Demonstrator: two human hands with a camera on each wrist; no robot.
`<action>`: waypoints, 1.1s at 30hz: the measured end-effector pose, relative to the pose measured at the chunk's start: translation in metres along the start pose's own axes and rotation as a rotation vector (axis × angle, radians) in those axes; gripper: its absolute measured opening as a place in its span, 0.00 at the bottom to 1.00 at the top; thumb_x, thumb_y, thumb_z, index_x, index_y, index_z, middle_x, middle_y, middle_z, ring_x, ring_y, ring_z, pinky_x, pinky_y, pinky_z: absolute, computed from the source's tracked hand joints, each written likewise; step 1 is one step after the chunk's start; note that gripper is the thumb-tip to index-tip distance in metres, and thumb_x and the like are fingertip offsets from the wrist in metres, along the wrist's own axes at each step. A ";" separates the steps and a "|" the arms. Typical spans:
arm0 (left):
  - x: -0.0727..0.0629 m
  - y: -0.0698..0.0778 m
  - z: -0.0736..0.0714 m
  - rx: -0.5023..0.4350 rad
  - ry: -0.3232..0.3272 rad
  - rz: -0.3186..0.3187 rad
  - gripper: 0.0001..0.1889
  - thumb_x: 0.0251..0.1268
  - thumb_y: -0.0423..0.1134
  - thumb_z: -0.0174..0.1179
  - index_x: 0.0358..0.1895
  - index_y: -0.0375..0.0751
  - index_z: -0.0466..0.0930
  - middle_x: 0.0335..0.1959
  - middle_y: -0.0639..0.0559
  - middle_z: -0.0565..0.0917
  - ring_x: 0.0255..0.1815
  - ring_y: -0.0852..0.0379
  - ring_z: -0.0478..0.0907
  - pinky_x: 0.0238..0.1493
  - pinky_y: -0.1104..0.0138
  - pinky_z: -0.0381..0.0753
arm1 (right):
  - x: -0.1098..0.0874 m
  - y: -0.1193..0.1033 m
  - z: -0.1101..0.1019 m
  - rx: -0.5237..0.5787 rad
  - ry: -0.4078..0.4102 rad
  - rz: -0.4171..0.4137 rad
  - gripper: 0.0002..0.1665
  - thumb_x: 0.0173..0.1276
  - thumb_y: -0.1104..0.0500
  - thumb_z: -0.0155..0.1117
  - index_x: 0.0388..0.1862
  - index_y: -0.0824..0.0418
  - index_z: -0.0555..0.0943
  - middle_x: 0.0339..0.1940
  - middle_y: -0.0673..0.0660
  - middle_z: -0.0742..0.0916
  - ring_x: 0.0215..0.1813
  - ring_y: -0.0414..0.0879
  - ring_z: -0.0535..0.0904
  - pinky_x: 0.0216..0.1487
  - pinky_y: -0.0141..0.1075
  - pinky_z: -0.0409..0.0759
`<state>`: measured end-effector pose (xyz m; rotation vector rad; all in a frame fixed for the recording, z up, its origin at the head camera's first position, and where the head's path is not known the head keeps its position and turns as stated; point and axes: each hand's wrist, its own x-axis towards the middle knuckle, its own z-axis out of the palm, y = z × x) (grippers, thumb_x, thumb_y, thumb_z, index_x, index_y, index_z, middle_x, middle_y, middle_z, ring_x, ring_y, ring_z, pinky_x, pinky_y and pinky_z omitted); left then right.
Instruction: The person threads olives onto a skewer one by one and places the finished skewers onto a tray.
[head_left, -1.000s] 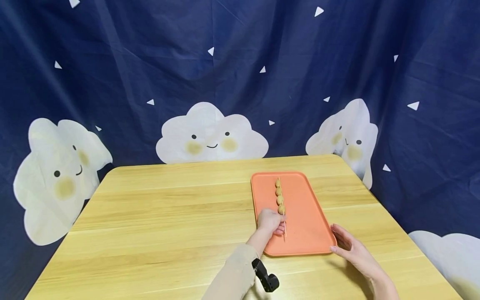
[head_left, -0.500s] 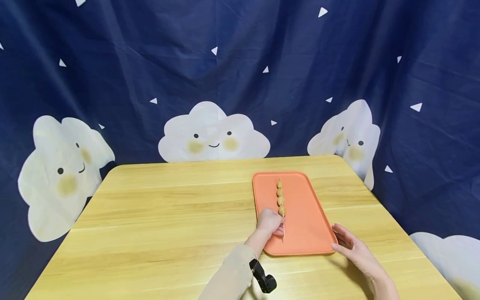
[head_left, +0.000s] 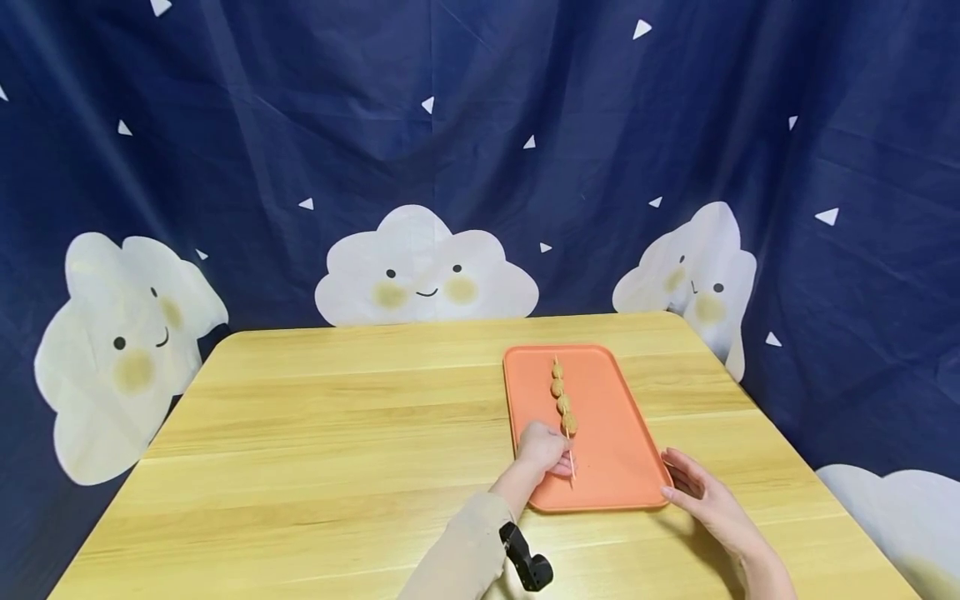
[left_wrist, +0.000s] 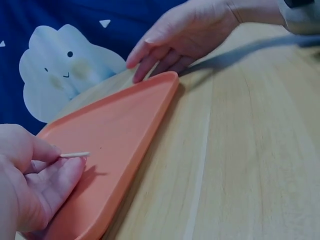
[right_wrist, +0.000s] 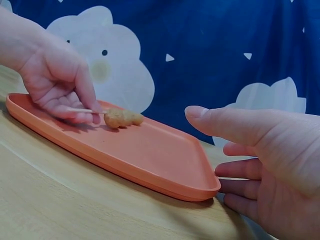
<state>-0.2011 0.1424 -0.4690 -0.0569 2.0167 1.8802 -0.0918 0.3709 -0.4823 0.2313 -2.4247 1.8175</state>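
My left hand (head_left: 545, 451) pinches the bare stick end of a skewer threaded with several brown balls (head_left: 563, 405), over the left half of an orange tray (head_left: 607, 450). In the right wrist view the balls (right_wrist: 120, 118) appear just above or on the tray's surface; contact is hard to tell. The stick's tip (left_wrist: 75, 155) pokes out past my left fingertips in the left wrist view. My right hand (head_left: 705, 497) stands at the tray's near right corner, thumb and fingers spread loosely, fingertips beside or against the rim, gripping nothing.
The tray lies on a light wooden table (head_left: 337, 450), toward its right side. A dark blue curtain (head_left: 480, 167) with white clouds hangs behind and around the table. A black device (head_left: 527, 558) is strapped on my left wrist.
The skewer has tilted and shifted slightly: its near balls and stick end have moved a little right and toward me. The right hand and tray hold their places.
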 end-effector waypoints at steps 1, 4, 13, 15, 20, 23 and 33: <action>0.000 0.000 0.000 0.006 -0.002 0.001 0.04 0.57 0.25 0.58 0.27 0.26 0.79 0.12 0.45 0.77 0.14 0.53 0.79 0.18 0.65 0.80 | 0.000 0.000 0.000 -0.001 0.002 0.000 0.35 0.63 0.72 0.57 0.63 0.86 0.52 0.53 0.32 0.75 0.53 0.25 0.70 0.50 0.17 0.67; -0.001 0.000 -0.001 0.003 -0.015 -0.010 0.05 0.57 0.26 0.59 0.26 0.27 0.79 0.11 0.45 0.77 0.12 0.54 0.78 0.18 0.65 0.80 | 0.000 0.000 0.000 -0.001 0.003 -0.001 0.35 0.63 0.72 0.57 0.63 0.86 0.53 0.53 0.32 0.75 0.53 0.25 0.70 0.50 0.17 0.67; 0.003 -0.002 -0.007 0.017 -0.009 0.015 0.06 0.59 0.28 0.58 0.29 0.27 0.79 0.13 0.46 0.77 0.12 0.56 0.78 0.18 0.66 0.79 | 0.004 -0.002 0.000 -0.006 -0.006 0.020 0.35 0.64 0.72 0.56 0.64 0.85 0.53 0.52 0.32 0.74 0.53 0.24 0.70 0.49 0.17 0.67; 0.004 -0.003 -0.009 0.012 -0.008 0.025 0.06 0.59 0.29 0.58 0.29 0.27 0.79 0.13 0.46 0.77 0.12 0.56 0.77 0.17 0.66 0.79 | 0.004 -0.004 0.000 -0.013 -0.007 0.029 0.35 0.64 0.71 0.56 0.64 0.84 0.53 0.52 0.32 0.74 0.52 0.24 0.70 0.49 0.17 0.67; 0.006 0.001 -0.021 -0.005 0.002 0.070 0.06 0.59 0.29 0.57 0.32 0.26 0.80 0.15 0.46 0.78 0.13 0.58 0.77 0.17 0.67 0.79 | 0.010 -0.008 -0.001 -0.027 -0.007 0.032 0.35 0.65 0.70 0.56 0.64 0.84 0.53 0.51 0.32 0.74 0.52 0.24 0.70 0.48 0.17 0.67; 0.005 0.009 -0.034 -0.033 0.017 0.113 0.07 0.60 0.28 0.56 0.35 0.25 0.80 0.17 0.47 0.79 0.14 0.60 0.76 0.18 0.68 0.79 | 0.017 -0.013 -0.002 -0.036 -0.002 0.012 0.33 0.67 0.70 0.53 0.64 0.84 0.53 0.51 0.30 0.74 0.53 0.23 0.68 0.48 0.17 0.67; -0.007 0.034 -0.104 0.157 0.133 0.300 0.13 0.63 0.36 0.57 0.43 0.28 0.81 0.32 0.42 0.84 0.32 0.52 0.81 0.37 0.60 0.80 | 0.044 -0.045 0.003 -0.260 0.066 -0.024 0.29 0.71 0.60 0.52 0.65 0.76 0.62 0.62 0.62 0.73 0.64 0.36 0.64 0.57 0.19 0.62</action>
